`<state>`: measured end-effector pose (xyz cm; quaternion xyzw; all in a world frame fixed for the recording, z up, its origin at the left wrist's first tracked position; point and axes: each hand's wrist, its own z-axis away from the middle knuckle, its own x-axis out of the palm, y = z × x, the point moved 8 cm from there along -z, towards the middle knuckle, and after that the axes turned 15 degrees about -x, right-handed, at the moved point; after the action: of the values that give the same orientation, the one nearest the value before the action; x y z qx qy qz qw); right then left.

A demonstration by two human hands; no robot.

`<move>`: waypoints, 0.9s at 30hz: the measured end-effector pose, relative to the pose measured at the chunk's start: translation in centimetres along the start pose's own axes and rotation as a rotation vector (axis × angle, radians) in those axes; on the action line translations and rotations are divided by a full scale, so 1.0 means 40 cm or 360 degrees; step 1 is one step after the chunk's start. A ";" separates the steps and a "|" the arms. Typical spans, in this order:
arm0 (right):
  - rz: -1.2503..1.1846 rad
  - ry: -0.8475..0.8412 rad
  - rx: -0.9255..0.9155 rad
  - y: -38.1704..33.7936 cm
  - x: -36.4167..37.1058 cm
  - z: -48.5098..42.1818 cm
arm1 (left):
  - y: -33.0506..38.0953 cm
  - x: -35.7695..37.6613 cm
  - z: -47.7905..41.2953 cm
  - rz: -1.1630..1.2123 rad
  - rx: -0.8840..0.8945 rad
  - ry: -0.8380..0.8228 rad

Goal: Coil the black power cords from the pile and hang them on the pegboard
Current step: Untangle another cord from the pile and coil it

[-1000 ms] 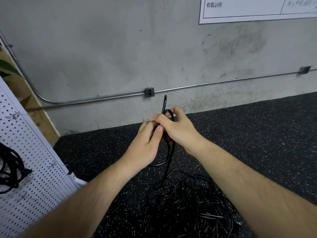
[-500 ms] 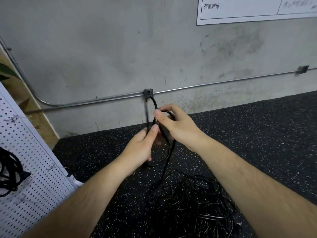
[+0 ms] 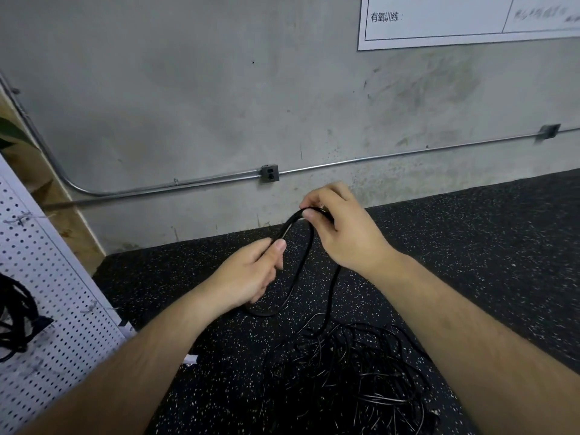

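A black power cord (image 3: 298, 271) forms a hanging loop between my hands above the floor. My left hand (image 3: 251, 274) pinches one side of the loop between thumb and fingers. My right hand (image 3: 342, 227) grips the top of the loop, a little higher and to the right. From the right hand a strand of the cord drops into the tangled pile of black cords (image 3: 348, 381) on the floor below. The white pegboard (image 3: 56, 309) leans at the left, with a coiled black cord (image 3: 15, 318) hanging on it.
A black speckled rubber floor (image 3: 470, 246) runs to a grey concrete wall (image 3: 219, 89). A metal conduit (image 3: 392, 157) with a small outlet box (image 3: 269, 173) crosses the wall low down. A white paper sign (image 3: 455, 17) hangs at the upper right.
My hands have drawn apart: the right one rose and moved right, the left dropped lower. The cord's upright end has folded down into a wider loop between them.
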<state>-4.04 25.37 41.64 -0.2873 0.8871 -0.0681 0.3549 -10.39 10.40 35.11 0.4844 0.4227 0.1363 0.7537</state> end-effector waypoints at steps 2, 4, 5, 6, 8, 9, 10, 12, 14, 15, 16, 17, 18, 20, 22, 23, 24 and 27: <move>-0.0065 -0.0090 0.0069 0.001 0.021 0.003 | 0.006 0.010 0.004 0.0145 0.0073 -0.0062; -0.0211 -0.0258 0.0278 0.013 0.052 0.013 | 0.009 -0.001 0.002 0.0302 0.0087 -0.0016; -0.0298 -0.0301 0.0385 0.018 0.061 0.019 | 0.007 -0.010 -0.001 0.0373 0.0081 0.0021; -0.0350 -0.0314 0.0456 0.021 0.067 0.022 | 0.005 -0.018 -0.004 0.0453 0.0072 0.0033; -0.0229 -0.0303 0.0447 0.017 0.059 0.015 | 0.000 -0.021 -0.010 0.0615 0.0070 -0.0049; -0.0124 -0.0289 0.0431 0.015 0.053 0.011 | 0.000 -0.017 -0.013 0.0668 0.0080 -0.0119; -0.0082 -0.0248 0.0448 0.015 0.049 0.007 | 0.001 -0.010 -0.013 0.0702 0.0081 -0.0191; -0.0291 -0.0079 0.0599 0.027 0.045 0.006 | 0.001 0.010 -0.009 0.0745 0.0056 -0.0313; -0.0713 0.0149 0.0806 0.039 0.055 0.010 | 0.000 0.025 -0.007 0.0717 0.0041 -0.0372; -0.0880 0.0243 0.0890 0.044 0.060 0.011 | 0.000 0.030 -0.005 0.0661 0.0041 -0.0379; -0.1012 0.0328 0.0951 0.048 0.061 0.012 | 0.000 0.036 -0.003 0.0623 0.0042 -0.0396; -0.1130 0.0409 0.0987 0.050 0.060 0.011 | -0.001 0.041 -0.003 0.0627 0.0035 -0.0426; -0.1237 0.0476 0.1008 0.052 0.057 0.010 | -0.002 0.047 -0.002 0.0671 0.0023 -0.0476; -0.1387 0.0561 0.1027 0.057 0.051 0.007 | 0.002 0.058 0.002 0.0813 0.0005 -0.0613; -0.1505 0.0605 0.1036 0.062 0.048 0.006 | 0.010 0.068 0.008 0.0948 0.0008 -0.0740; -0.1570 0.0627 0.1048 0.064 0.050 0.006 | 0.014 0.072 0.011 0.0993 0.0018 -0.0765; -0.1634 0.0653 0.1071 0.066 0.052 0.007 | 0.014 0.073 0.012 0.1004 0.0034 -0.0737; -0.1822 0.0724 0.1106 0.061 0.056 0.004 | 0.002 0.055 0.007 0.0753 0.0033 -0.0363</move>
<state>-6.36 26.15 39.38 -0.5573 0.5757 -0.5816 0.1404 -8.84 11.63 34.10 0.5896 0.2114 0.2488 0.7388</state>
